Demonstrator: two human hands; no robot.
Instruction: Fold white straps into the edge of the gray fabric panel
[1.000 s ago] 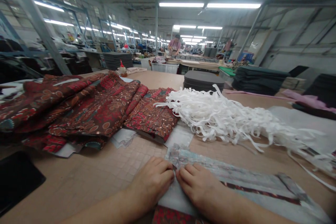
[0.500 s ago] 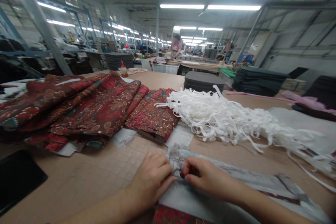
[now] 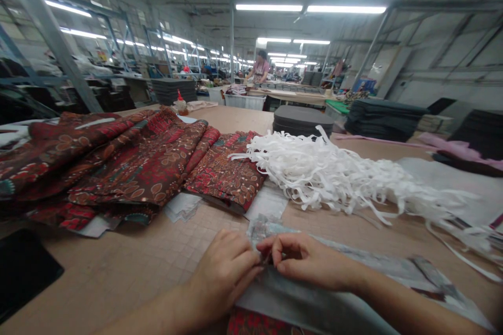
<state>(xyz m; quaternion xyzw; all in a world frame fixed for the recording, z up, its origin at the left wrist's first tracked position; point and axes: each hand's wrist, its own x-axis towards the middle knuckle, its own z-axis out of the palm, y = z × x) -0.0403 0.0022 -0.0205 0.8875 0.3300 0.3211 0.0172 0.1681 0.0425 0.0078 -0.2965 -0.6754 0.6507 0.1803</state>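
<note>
The right hand [image 3: 310, 261], down on the pale cloth [image 3: 298, 298] a second ago, now arches there, fingers curled; the left hand [image 3: 228, 267] still rests alongside on the table [image 3: 137, 267]. Whether either pinches cloth, I can't tell.

What the right hand [image 3: 302, 260] pinches, if anything, I can't make out. Red patterned cloth [image 3: 255, 323] is cut off at the bottom edge, a dark flat object [image 3: 27, 275] at the left. What the far person [image 3: 260, 69] handles is too small to tell.
</note>
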